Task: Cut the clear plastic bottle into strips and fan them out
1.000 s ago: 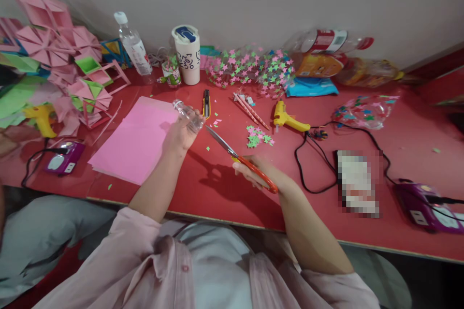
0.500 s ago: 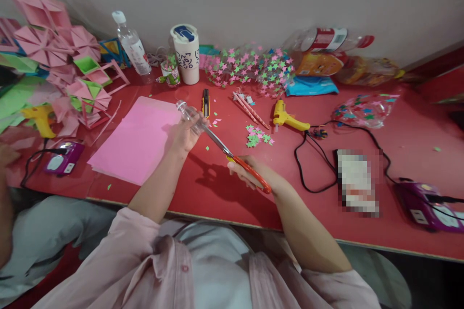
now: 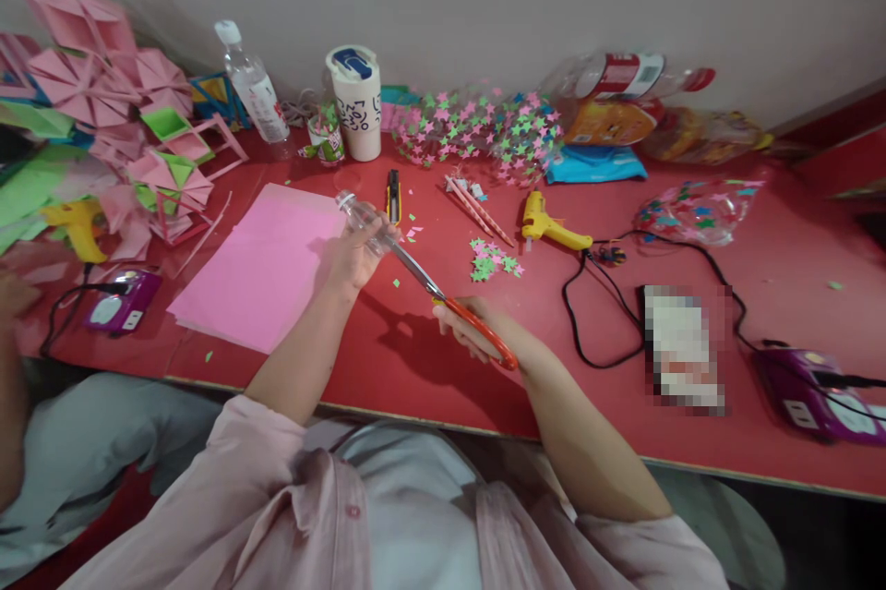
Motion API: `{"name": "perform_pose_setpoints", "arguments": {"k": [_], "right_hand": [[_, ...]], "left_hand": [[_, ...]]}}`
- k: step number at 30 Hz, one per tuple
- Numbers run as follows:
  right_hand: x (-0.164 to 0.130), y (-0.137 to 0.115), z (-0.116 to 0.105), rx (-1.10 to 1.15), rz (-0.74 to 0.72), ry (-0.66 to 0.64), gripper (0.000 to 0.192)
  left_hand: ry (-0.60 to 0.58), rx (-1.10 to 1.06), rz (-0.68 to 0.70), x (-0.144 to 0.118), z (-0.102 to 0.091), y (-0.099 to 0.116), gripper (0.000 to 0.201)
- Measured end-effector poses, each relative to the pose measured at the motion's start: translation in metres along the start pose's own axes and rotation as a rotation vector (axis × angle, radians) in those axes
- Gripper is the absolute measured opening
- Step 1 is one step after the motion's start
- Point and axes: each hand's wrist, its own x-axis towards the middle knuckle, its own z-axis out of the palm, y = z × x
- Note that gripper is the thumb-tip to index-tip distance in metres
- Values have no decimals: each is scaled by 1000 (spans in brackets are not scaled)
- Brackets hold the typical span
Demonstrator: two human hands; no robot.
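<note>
My left hand point(image 3: 358, 255) is closed around a clear plastic bottle top point(image 3: 358, 210), its neck pointing up and left. From the right, my right hand point(image 3: 477, 327) grips red-handled scissors point(image 3: 484, 331). Their long metal blades reach to the cut end of the bottle piece, beside my left fingers. Whether the blades are parted there I cannot make out. Under my left wrist lies a stack of pink paper point(image 3: 263, 267). A yellow-and-black utility knife point(image 3: 394, 198) rests just beyond my left hand.
Star cutouts point(image 3: 491, 260), a yellow glue gun point(image 3: 554, 225) and its black cord point(image 3: 571, 331) lie to the right. A white tumbler point(image 3: 360, 110) and a water bottle point(image 3: 256, 91) stand at the back. Pink paper shapes point(image 3: 83, 82) pile up left, near another person's hand point(image 3: 17, 296).
My hands, the bottle piece and the scissors stay almost exactly where they were. At the far left, the other person's hand has shifted slightly.
</note>
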Motion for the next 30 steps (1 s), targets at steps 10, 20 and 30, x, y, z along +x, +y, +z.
{"name": "perform_pose_setpoints", "arguments": {"k": [10,20,30], "right_hand": [[3,-2,7,14,69,55,53],[-1,-3,5,21,-20,9,51],[1,-10,11,34,104,51,53]], "left_hand": [[-74,-26,24,3,-3,2,22],[-124,77,-20,1,-2,-1,25],[-134,70,-10,3,-5,0,22]]}}
